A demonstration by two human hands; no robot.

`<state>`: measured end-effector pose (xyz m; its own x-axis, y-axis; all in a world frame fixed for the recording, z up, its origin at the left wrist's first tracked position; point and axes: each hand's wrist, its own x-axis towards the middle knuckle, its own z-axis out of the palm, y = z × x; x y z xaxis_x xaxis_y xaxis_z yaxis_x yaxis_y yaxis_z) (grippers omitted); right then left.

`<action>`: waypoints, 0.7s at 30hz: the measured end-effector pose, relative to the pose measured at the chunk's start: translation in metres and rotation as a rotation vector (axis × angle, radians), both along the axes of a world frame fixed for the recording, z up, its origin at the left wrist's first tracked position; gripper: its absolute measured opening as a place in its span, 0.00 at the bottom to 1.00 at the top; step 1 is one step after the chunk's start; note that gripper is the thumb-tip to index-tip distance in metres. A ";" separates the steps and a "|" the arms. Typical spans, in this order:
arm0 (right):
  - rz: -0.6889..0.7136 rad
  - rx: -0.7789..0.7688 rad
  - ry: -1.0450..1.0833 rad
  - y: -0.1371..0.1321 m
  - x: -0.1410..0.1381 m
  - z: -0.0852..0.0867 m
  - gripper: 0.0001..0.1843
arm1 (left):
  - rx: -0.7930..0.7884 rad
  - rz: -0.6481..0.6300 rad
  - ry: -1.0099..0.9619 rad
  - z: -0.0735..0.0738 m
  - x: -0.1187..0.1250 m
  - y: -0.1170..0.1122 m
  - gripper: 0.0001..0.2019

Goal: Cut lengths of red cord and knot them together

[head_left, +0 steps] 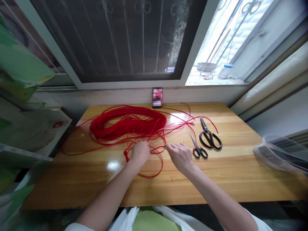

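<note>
Here, red cord [127, 123], in left hand [139, 153] (loop below)

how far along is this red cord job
Early, it seems. Done: little shows beyond a small knot-like lump by the left hand. In hand: the left hand and the right hand both pinch a strand of the red cord, which loops on the table between them. Left: the coil lies mostly bundled, and the small scissors and large scissors lie untouched.
</note>
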<state>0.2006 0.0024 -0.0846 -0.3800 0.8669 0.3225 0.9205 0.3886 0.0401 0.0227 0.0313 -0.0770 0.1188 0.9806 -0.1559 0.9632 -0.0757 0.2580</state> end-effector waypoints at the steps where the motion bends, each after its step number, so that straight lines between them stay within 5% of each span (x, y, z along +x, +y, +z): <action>1: -0.022 -0.007 0.010 -0.001 -0.003 0.001 0.10 | -0.026 -0.018 0.032 0.000 0.003 0.000 0.19; 7: -0.078 -0.065 0.056 0.001 -0.009 0.003 0.11 | -0.112 -0.088 0.063 -0.008 0.009 0.000 0.18; 14: 0.003 -0.054 0.409 0.006 -0.025 0.006 0.15 | -0.124 -0.215 0.035 -0.007 0.017 -0.011 0.15; 21: 0.045 -0.274 0.340 0.028 -0.031 -0.002 0.19 | 0.096 -0.362 -0.038 -0.001 0.017 -0.021 0.16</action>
<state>0.1693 0.0305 -0.0861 -0.3315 0.9229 0.1960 0.8456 0.3828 -0.3721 0.0394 0.0104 -0.0782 0.4647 0.8838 -0.0538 0.8594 -0.4356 0.2677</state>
